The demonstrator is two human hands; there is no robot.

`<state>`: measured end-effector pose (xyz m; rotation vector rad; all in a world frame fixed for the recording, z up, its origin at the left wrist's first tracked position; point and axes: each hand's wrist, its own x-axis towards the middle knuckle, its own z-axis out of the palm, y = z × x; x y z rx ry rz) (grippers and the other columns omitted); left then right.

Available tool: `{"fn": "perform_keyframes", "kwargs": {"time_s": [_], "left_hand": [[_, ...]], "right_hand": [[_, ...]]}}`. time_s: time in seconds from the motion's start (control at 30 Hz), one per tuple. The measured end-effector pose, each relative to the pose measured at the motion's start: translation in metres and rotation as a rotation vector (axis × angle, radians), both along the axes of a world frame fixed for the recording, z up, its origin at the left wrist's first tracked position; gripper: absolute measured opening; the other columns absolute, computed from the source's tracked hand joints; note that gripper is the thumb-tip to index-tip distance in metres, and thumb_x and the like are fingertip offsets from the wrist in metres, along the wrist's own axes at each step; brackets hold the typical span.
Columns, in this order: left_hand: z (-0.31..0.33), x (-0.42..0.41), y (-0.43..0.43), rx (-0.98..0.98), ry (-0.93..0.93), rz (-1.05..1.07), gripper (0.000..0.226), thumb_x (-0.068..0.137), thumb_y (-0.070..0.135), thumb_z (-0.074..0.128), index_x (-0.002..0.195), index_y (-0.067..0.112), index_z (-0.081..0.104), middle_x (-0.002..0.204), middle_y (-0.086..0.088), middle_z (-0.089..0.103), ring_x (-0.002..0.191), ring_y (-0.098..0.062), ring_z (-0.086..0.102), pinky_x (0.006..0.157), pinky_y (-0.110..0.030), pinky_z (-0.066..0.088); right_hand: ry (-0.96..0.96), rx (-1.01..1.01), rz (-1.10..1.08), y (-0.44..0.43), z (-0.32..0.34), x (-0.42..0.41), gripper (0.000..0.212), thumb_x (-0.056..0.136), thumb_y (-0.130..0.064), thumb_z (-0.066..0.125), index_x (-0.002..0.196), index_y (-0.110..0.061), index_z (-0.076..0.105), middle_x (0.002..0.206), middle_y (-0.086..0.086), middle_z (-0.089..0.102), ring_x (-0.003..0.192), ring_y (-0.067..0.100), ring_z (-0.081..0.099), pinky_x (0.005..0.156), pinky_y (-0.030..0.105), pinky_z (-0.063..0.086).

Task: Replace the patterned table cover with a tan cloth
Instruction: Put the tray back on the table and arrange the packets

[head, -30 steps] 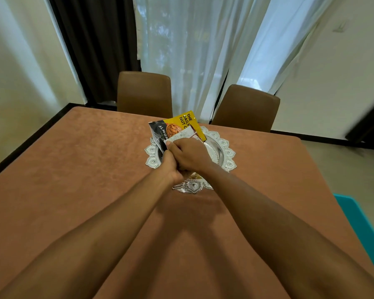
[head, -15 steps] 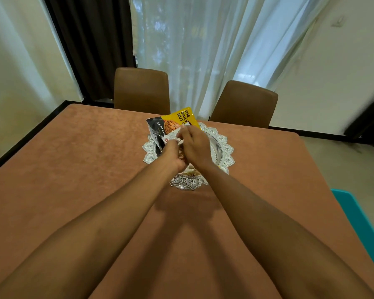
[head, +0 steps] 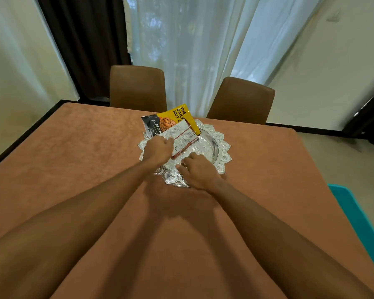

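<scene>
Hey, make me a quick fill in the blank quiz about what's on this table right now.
1. The silver tray sits on a ___ cloth.
2. Beyond it stand ___ brown chairs.
3. The packet reading NUT is ___.
4. The ___ hand grips the white packet.
Missing words: tan, two, yellow, left.

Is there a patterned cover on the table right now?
No, the cover in view is a plain tan cloth, with a silver tray standing on it.

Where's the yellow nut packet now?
Head view, centre: yellow nut packet at the far-left rim of the silver tray, behind the white packet, right of the black almond packet.
</scene>
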<state>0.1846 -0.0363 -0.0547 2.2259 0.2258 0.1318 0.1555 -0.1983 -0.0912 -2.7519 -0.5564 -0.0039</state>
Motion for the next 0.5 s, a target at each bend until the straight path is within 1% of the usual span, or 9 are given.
{"fn": "perform_keyframes", "kwargs": {"time_s": [0.03,0.07,0.13,0.2,0.27,0.33,0.4,0.43,0.5], "left_hand": [[-0.004,-0.002,0.0,0.145,-0.071,-0.091,0.058,0.101,0.038,0.049,0.049,0.011,0.048,0.046,-0.004,0.047,0.043,-0.021,0.042,0.049,-0.029,0.03],[-0.008,-0.003,0.001,0.245,-0.125,-0.163,0.06,0.101,0.037,0.048,0.047,0.012,0.047,0.043,-0.003,0.044,0.04,-0.019,0.04,0.047,-0.029,0.029],[-0.013,-0.003,0.001,0.364,-0.213,-0.256,0.06,0.101,0.037,0.048,0.045,0.016,0.043,0.041,-0.001,0.04,0.038,-0.017,0.037,0.046,-0.029,0.027],[-0.016,-0.002,0.001,0.402,-0.268,-0.31,0.06,0.101,0.036,0.049,0.045,0.019,0.041,0.041,0.001,0.039,0.038,-0.014,0.035,0.046,-0.029,0.026],[-0.019,0.001,0.002,0.417,-0.296,-0.336,0.059,0.102,0.035,0.049,0.045,0.019,0.044,0.041,0.003,0.04,0.038,-0.012,0.036,0.046,-0.028,0.024],[-0.023,0.005,0.005,0.422,-0.31,-0.35,0.057,0.102,0.036,0.049,0.049,0.015,0.054,0.042,0.001,0.046,0.038,-0.014,0.04,0.045,-0.029,0.028],[-0.027,0.009,0.007,0.414,-0.312,-0.344,0.056,0.102,0.035,0.049,0.053,0.01,0.061,0.045,-0.004,0.051,0.039,-0.017,0.042,0.045,-0.032,0.034],[-0.029,0.01,0.007,0.419,-0.306,-0.342,0.056,0.101,0.035,0.05,0.052,0.01,0.06,0.045,-0.005,0.051,0.039,-0.017,0.041,0.046,-0.032,0.035],[-0.03,0.012,0.006,0.453,-0.285,-0.365,0.057,0.102,0.036,0.049,0.05,0.013,0.057,0.045,-0.003,0.05,0.04,-0.017,0.043,0.046,-0.031,0.035]], "right_hand": [[-0.012,0.009,0.031,0.003,-0.002,-0.002,0.049,0.105,-0.046,0.037,0.107,-0.009,0.07,0.101,0.012,0.059,0.093,0.03,0.055,0.082,0.045,0.047],[-0.025,0.02,0.055,0.006,-0.003,-0.003,0.05,0.105,-0.044,0.035,0.104,-0.008,0.07,0.096,0.011,0.058,0.088,0.029,0.054,0.08,0.046,0.046],[-0.062,0.055,0.092,0.006,-0.004,-0.004,0.054,0.101,-0.043,0.03,0.097,-0.007,0.07,0.088,0.009,0.057,0.08,0.027,0.05,0.077,0.045,0.044],[-0.068,0.104,0.144,0.005,0.0,-0.003,0.047,0.102,-0.035,0.034,0.09,-0.005,0.068,0.08,0.006,0.052,0.075,0.022,0.044,0.074,0.038,0.036],[-0.008,0.112,0.181,0.005,0.005,0.002,0.036,0.103,-0.026,0.043,0.09,-0.003,0.068,0.081,0.003,0.048,0.075,0.019,0.043,0.072,0.032,0.03],[0.063,0.113,0.196,0.007,0.009,0.008,0.029,0.102,-0.021,0.048,0.089,-0.004,0.068,0.082,0.0,0.048,0.075,0.019,0.047,0.07,0.034,0.032],[0.131,0.099,0.187,0.011,0.01,0.014,0.029,0.1,-0.02,0.051,0.075,-0.01,0.059,0.072,-0.001,0.048,0.065,0.018,0.046,0.064,0.033,0.032],[0.167,0.084,0.176,0.012,0.011,0.017,0.031,0.1,-0.02,0.052,0.07,-0.012,0.054,0.067,-0.001,0.048,0.06,0.017,0.044,0.061,0.033,0.031],[0.214,0.069,0.16,0.012,0.012,0.021,0.032,0.098,-0.022,0.054,0.068,-0.011,0.054,0.064,0.001,0.052,0.058,0.016,0.045,0.06,0.032,0.031]]}}
